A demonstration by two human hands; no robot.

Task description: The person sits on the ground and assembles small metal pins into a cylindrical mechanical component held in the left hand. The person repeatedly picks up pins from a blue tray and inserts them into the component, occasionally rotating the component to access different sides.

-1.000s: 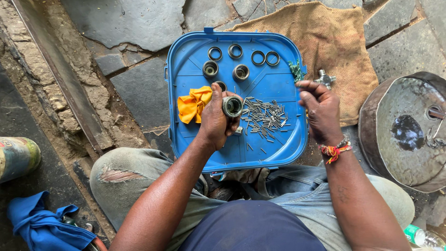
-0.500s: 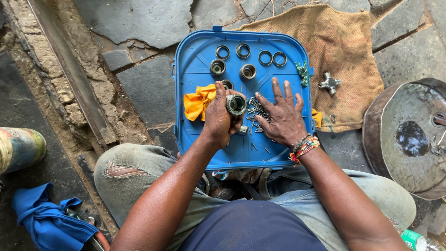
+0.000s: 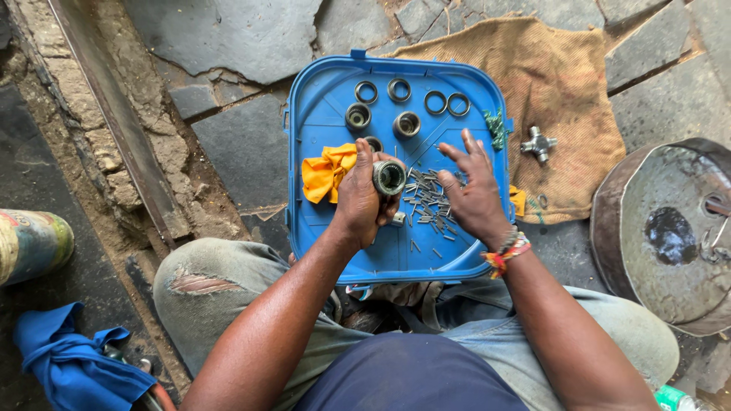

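Now, step in hand: you were loading needle rollers into a bearing cup, by my reading of how things lay.
Left hand (image 3: 362, 199): your fingers were curled tight around the bearing cup (image 3: 389, 177), its open mouth turned up toward you.
Right hand (image 3: 474, 196): fingers were spread wide and held nothing, fingertips hovering over the heap of needle rollers (image 3: 428, 203).
Cup's place: near the middle of the blue plastic lid (image 3: 320, 99), with the rollers at its 3 o'clock, just beside.
Orange rag (image 3: 326, 172): it lay at 9 o'clock of the cup, touching your left hand.
Spare parts: two more cups (image 3: 382, 120) and four rings (image 3: 412, 95) sat at 12 o'clock on the lid.
Cross piece (image 3: 538, 143): it rested on the burlap sack (image 3: 567, 91), at 2 o'clock, well apart.
Next move calls for: pinching a single roller out of a tangled heap and standing it against the cup's inner wall; I judged that needed a steady cup.
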